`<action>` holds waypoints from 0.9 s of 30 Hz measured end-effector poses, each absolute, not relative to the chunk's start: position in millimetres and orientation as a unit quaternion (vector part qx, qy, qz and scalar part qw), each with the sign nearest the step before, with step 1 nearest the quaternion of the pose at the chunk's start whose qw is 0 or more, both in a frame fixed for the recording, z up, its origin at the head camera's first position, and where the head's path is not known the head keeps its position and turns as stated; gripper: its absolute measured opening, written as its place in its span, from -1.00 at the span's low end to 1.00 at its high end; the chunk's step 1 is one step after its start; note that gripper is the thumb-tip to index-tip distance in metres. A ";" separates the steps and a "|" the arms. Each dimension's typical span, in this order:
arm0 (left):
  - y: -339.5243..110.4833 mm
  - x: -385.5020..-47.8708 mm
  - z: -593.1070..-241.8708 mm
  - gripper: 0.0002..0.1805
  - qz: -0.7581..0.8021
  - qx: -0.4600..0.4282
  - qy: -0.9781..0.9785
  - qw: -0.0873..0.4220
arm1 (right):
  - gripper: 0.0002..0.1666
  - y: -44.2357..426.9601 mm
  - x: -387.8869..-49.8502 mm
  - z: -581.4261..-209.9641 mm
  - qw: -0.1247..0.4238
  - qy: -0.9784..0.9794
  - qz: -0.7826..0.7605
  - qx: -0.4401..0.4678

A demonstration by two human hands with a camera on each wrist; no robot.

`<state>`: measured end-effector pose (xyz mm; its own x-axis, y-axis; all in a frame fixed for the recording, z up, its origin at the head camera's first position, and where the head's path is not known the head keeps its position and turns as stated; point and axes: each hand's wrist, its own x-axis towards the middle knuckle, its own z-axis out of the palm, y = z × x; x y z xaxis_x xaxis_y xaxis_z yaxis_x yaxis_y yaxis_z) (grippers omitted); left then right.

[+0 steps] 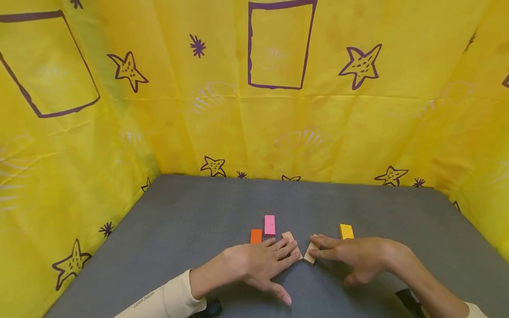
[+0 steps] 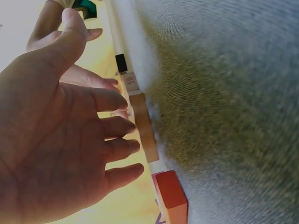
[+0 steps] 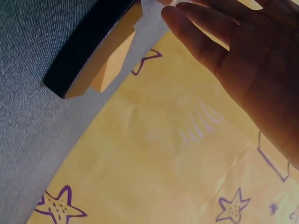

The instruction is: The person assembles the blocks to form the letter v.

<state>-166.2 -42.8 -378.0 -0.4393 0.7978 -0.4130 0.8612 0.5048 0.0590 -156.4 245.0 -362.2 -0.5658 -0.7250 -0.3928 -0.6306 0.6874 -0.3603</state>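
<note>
My left hand [image 1: 258, 265] has its fingers spread and almost straight, the fingertips resting on a plain wooden block [image 1: 286, 236]. Across from it, my right hand [image 1: 363, 256] touches a second wooden block [image 1: 309, 256] with straight fingers. The two wooden blocks slant toward each other and their near ends almost meet; I cannot tell if they touch. In the left wrist view the left palm [image 2: 60, 126] faces the camera, beside the long side of a wooden block [image 2: 145, 128]. Beneath the right hand [image 3: 252, 70] in its wrist view lies a dark-faced block [image 3: 93, 51], hidden in the head view.
An orange block [image 1: 256, 236] and a pink block [image 1: 269, 225] lie by the left hand. A yellow block [image 1: 346, 231] sits just beyond the right hand. The grey tabletop [image 1: 191, 216] ends at yellow cloth [image 1: 238, 123] with starfish drawings.
</note>
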 end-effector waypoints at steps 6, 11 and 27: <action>-41.8 -165.9 -377.9 0.11 -0.088 0.494 0.842 0.198 | 0.04 250.9 -156.4 -364.7 0.243 0.875 -0.084 -0.409; -41.3 -165.5 -378.8 0.12 -0.092 0.494 0.839 0.208 | 0.06 249.3 -155.1 -367.2 0.252 0.877 -0.086 -0.400; -43.6 -168.2 -378.1 0.10 -0.076 0.492 0.841 0.212 | 0.11 250.7 -156.0 -364.7 0.252 0.880 -0.086 -0.394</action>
